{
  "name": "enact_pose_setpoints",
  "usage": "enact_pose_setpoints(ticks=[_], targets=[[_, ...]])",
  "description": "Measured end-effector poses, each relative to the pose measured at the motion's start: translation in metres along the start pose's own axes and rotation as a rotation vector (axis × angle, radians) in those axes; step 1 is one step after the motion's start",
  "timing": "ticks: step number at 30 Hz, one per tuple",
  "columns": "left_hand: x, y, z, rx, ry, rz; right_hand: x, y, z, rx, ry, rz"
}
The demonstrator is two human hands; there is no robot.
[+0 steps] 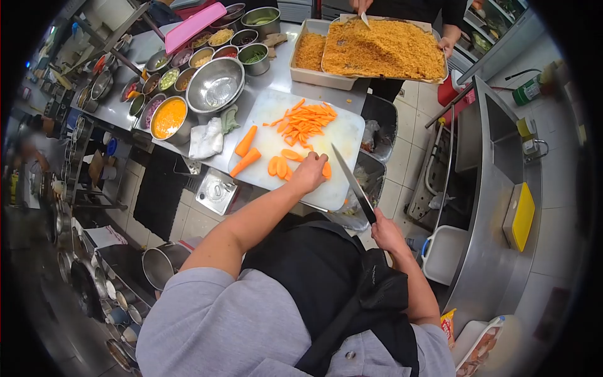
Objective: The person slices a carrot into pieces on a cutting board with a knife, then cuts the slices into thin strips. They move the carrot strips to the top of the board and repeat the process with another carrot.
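Observation:
My right hand grips the handle of a long kitchen knife, its blade pointing up and left over the board's right part. On the white cutting board my left hand has its fingers closed over carrot slices; an orange piece shows at its fingertips. Thick oval carrot slices lie beside that hand. Farther up the board is a pile of carrot sticks. Two peeled carrots rest at the board's left edge.
Metal bowls, including a large one and one of orange sauce, crowd the steel table's left side. A folded white cloth lies near the board. Across the table, another person's hands hold a tray of orange crumbs. Bins stand right.

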State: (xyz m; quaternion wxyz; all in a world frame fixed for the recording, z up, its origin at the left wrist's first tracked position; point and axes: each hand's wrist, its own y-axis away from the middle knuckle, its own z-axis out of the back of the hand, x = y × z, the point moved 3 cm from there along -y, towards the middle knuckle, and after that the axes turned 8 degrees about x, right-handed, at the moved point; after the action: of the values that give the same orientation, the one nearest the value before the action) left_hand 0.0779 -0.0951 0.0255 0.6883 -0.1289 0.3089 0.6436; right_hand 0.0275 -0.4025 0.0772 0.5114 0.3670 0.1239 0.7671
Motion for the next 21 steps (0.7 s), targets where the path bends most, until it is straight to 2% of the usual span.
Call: enact_pose_setpoints(ticks=[2, 5, 8, 12, 15, 17, 21], targets=[[-0.003, -0.003, -0.003, -0.018, 0.032, -0.007, 0.010, 0.004, 0.006, -0.015, 0.060, -0.007], [-0.006, -0.002, -0.011, -0.084, 0.122, 0.095, 0.016, 0.003, 0.005, 0.023, 0.160, 0.030], [-0.003, -0.001, -0.019, -0.138, 0.167, 0.074, 0.030, 0.009, 0.003, 0.045, 0.158, 0.019], [-0.003, 0.000, -0.015, -0.112, 0.206, 0.098, 0.029, 0.006, -0.001, 0.057, 0.187, 0.002], [-0.002, 0.008, -0.013, -0.090, 0.218, 0.049, 0.025, 0.004, -0.002, 0.069, 0.204, 0.003], [-0.004, 0.018, -0.008, -0.226, 0.077, -0.109, 0.028, 0.002, 0.004, 0.084, 0.227, 0.006], [0.003, 0.024, 0.000, -0.237, 0.130, -0.169, 0.029, 0.003, 0.008, 0.092, 0.241, -0.003]])
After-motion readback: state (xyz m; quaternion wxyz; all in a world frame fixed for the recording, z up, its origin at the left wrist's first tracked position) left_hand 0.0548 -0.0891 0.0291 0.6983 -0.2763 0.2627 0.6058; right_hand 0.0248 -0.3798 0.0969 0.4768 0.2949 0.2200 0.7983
